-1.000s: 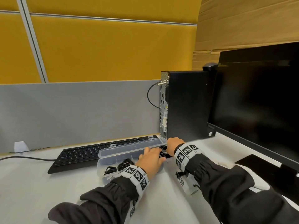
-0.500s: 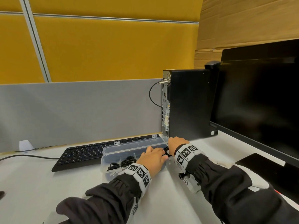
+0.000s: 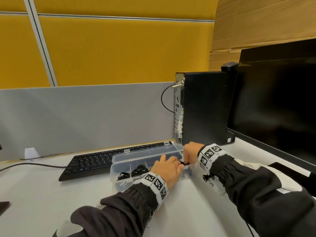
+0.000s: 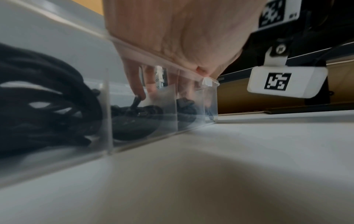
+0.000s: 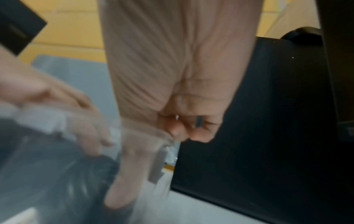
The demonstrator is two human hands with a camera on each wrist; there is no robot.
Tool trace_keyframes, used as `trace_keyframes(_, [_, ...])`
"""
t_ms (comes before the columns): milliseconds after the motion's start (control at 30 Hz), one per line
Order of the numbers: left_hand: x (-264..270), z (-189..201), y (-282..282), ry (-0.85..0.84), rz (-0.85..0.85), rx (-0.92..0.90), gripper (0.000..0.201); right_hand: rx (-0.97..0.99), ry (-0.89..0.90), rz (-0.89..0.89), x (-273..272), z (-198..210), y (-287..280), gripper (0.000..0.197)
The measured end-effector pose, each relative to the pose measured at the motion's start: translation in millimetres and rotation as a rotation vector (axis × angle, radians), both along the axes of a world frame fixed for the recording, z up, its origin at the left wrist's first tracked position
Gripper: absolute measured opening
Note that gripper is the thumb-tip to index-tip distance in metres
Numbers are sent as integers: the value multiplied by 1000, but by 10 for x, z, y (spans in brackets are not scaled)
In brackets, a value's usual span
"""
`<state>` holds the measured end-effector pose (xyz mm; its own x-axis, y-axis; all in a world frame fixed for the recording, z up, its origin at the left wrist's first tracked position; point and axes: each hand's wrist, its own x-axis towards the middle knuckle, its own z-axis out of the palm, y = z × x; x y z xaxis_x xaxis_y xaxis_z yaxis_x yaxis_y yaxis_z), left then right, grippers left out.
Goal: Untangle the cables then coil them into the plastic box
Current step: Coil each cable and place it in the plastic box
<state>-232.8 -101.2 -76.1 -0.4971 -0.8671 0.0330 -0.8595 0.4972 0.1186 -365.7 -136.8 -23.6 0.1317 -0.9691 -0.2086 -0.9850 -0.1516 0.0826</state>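
A clear plastic box [image 3: 119, 180] with divided compartments lies on the desk, its lid [image 3: 145, 152] open toward the keyboard. Coiled black cables [image 3: 138, 170] fill its left compartments [image 4: 47, 98]. My left hand [image 3: 167, 170] reaches over the front wall, and its fingers [image 4: 137, 89] point straight down onto a black cable coil [image 4: 138, 118] in a right-hand compartment. My right hand [image 3: 189, 154] is at the box's right end. Its thumb [image 5: 122, 189] reaches down inside, while its curled fingers [image 5: 193, 130] pinch a dark cable end [image 3: 183, 163].
A black keyboard [image 3: 89, 163] lies just behind the box. A black computer tower [image 3: 205, 108] stands right behind my right hand, with a large monitor [image 3: 277, 103] to the right. A grey partition [image 3: 85, 117] backs the desk, and white desk surface [image 3: 188, 211] lies in front.
Both hands have stayed at the right end of the box, working the same cable with only small finger shifts. The box has not moved on the desk.
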Motion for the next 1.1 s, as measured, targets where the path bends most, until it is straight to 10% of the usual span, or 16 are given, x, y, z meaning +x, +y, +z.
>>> trace_keyframes(400, [39,27,9,-24,-12,37,45,-34,-64,76,-131,-179,-12,25])
trace_keyframes(667, [711,481,82,434,55,145,36,-108,-771,-130,-396,-264,89,19])
trace_keyframes(1100, [1837,405,325,469,432,219,60,10,-1231,-387,-49,-469,215,14])
